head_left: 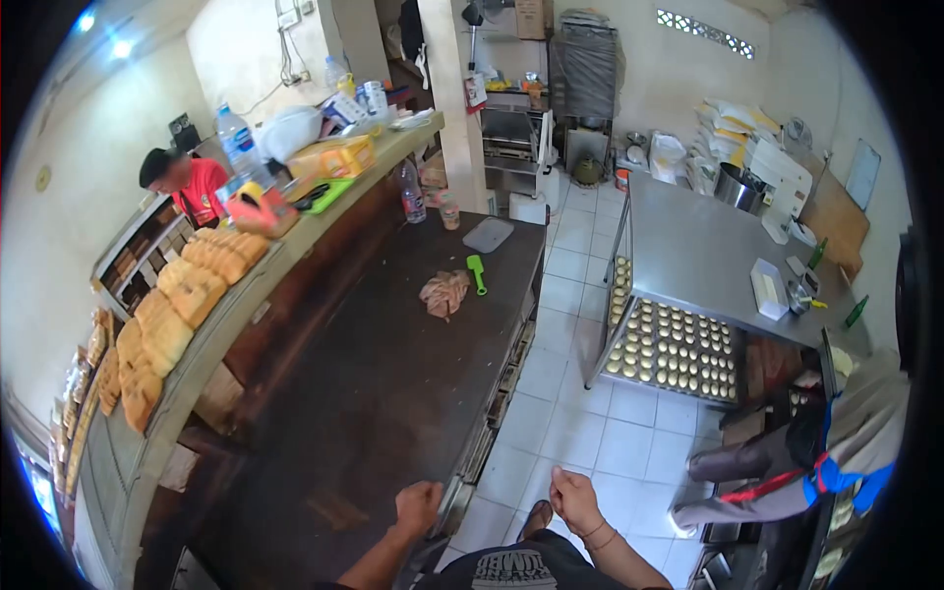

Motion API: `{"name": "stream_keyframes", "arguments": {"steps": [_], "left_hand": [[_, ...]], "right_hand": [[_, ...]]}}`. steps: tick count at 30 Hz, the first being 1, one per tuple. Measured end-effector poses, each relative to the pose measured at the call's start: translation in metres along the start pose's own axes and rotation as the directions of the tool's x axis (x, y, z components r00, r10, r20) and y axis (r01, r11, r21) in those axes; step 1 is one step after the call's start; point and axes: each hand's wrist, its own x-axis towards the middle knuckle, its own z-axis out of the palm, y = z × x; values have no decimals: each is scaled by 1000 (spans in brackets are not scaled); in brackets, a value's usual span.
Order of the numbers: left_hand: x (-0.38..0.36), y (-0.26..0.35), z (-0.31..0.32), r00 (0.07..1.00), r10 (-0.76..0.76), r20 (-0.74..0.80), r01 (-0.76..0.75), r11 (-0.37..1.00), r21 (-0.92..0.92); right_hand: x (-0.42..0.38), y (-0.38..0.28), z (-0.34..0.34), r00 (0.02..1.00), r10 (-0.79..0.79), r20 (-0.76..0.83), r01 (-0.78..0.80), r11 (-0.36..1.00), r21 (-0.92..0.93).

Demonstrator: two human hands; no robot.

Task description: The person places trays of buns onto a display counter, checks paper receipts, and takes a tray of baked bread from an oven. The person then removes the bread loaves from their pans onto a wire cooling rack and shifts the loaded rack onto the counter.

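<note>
My left hand (417,505) is curled into a fist at the front edge of the long dark worktable (383,383), holding nothing. My right hand (572,497) hangs loosely closed over the white tiled floor, beside the table, also with nothing in it. Farther along the table lie a lump of pinkish dough (444,292), a green scraper (477,272) and a grey board (489,234).
A shelf (211,334) along the left carries rows of baked loaves (187,295), bottles and boxes. A person in a red shirt (187,185) stands behind it. To the right, a steel table (703,251) has a tray of dough pieces (674,349) below. Another person (806,457) bends at the right.
</note>
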Motion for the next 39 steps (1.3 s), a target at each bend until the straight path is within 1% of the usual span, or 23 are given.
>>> {"name": "stream_keyframes", "arguments": {"steps": [1,2,3,4,6,7,11,12,16,17,19,21,22,23,24,26,27,31,33,34,36,37,39], "left_hand": [[14,19,6,1000,-27,-13,26,999,-29],[32,44,17,998,64,11,-62,988,-139],[55,71,30,987,159,22,-148,957,-250],[78,93,42,989,148,15,-139,957,-255],[120,125,58,931,289,221,-201,915,-349],[138,132,63,937,274,217,-186,917,-354],[217,137,74,904,380,196,-333,914,-232],[236,136,76,910,370,189,-324,916,-237],[319,137,58,980,155,125,-133,977,-168],[350,134,55,981,152,117,-131,976,-173],[422,137,45,994,87,63,-70,970,-234],[466,151,42,999,-19,34,29,949,-315],[493,158,36,999,-32,26,38,947,-319],[524,166,28,999,-20,-27,9,933,-361],[551,175,20,997,-13,-76,-18,918,-397],[593,185,4,986,-7,-167,-72,883,-463],[610,187,-3,984,-21,-175,-63,885,-461],[669,195,-18,964,19,-266,-123,918,-378],[685,199,-24,941,-58,-332,-36,962,-271],[692,191,-17,932,-85,-353,-16,961,-274],[700,177,12,852,-169,-495,68,974,-215],[703,180,23,837,-208,-506,106,969,-224],[722,195,45,715,-424,-557,249,898,-364]], "right_hand": [[13,-13,-20,996,-2,-89,3,1000,9],[28,-29,-38,997,-1,-80,2,1000,2],[41,-46,-54,992,-62,-107,58,997,-44],[53,-62,-68,984,-118,-131,106,990,-93],[78,-88,-93,961,-219,-167,186,963,-194],[96,-102,-105,965,-210,-157,176,963,-204],[192,-149,-144,1000,-8,-30,3,989,-150],[218,-157,-145,1000,-2,-25,-2,987,-162],[334,-167,-132,997,62,35,-53,973,-223],[366,-171,-128,997,60,39,-50,971,-233],[430,-186,-122,983,178,53,-131,868,-480],[471,-196,-135,944,330,20,-220,672,-707],[494,-203,-145,943,329,57,-159,591,-791],[525,-213,-156,941,322,102,-80,507,-858],[555,-225,-168,939,323,118,-66,505,-860],[607,-248,-186,974,224,42,-51,394,-918],[631,-257,-189,972,231,55,-40,389,-920],[723,-311,-180,988,154,-16,-82,433,-898],[768,-335,-179,954,290,76,-24,327,-945],[797,-342,-185,949,300,97,0,308,-951],[861,-353,-196,821,563,98,-6,180,-984],[892,-359,-203,804,585,106,18,155,-988],[969,-381,-209,757,650,64,-19,119,-993]]}}
